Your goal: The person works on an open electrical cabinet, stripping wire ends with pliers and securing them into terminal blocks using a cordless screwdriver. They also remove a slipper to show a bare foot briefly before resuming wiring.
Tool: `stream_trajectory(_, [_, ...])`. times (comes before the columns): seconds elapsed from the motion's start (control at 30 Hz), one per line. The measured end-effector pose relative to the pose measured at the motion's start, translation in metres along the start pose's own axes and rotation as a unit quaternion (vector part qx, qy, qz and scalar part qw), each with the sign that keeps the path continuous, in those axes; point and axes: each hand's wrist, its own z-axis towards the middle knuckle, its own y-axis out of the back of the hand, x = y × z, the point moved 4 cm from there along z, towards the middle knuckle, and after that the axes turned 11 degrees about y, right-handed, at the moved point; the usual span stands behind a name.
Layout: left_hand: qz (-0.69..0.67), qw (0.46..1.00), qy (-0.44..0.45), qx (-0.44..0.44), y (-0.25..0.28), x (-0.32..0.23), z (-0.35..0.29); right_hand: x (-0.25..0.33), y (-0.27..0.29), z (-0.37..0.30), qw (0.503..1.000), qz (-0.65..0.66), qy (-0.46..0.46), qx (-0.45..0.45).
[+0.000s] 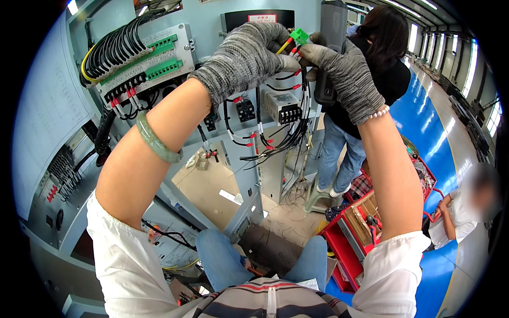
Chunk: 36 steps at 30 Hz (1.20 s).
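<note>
Both my hands wear grey knitted gloves and meet high in front of the cabinet. A small green terminal plug (299,36) is between their fingertips. My left hand (249,55) is closed around a yellow-green wire (284,45) that runs up to the plug. My right hand (342,71) pinches at the plug's right side, by wires with red sleeves (295,51); its fingertips are partly hidden. Behind the right hand stands a long dark grey object (333,26), its kind unclear. Below, loose black wires (297,139) hang beside a small boxed component (281,106).
At left, a panel with green terminal strips (164,68) carries bundled black wires (114,47). One person in dark clothing (389,69) stands on a stool (318,200) at right; another person (450,220) is farther right. A red toolbox (339,254) lies below my right arm.
</note>
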Motion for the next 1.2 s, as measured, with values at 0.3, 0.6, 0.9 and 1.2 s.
stream_trajectory(0.3, [0.022,1.000,-0.009,-0.016,0.001,0.003,0.004,-0.002,0.002,0.002,1.000,-0.005,-0.007,0.016])
stream_trajectory(0.6, [-0.116,0.990,0.076,0.014,0.000,0.009,-0.005,0.017,-0.008,0.011,0.996,-0.077,0.009,0.040])
stream_trajectory(0.9, [-0.189,0.980,0.062,-0.024,-0.002,0.017,-0.003,-0.004,0.002,0.009,0.987,-0.152,-0.018,-0.044])
stream_trajectory(1.2, [-0.117,0.993,0.009,-0.029,0.005,0.015,-0.003,0.013,-0.016,0.010,0.994,-0.105,0.013,-0.027])
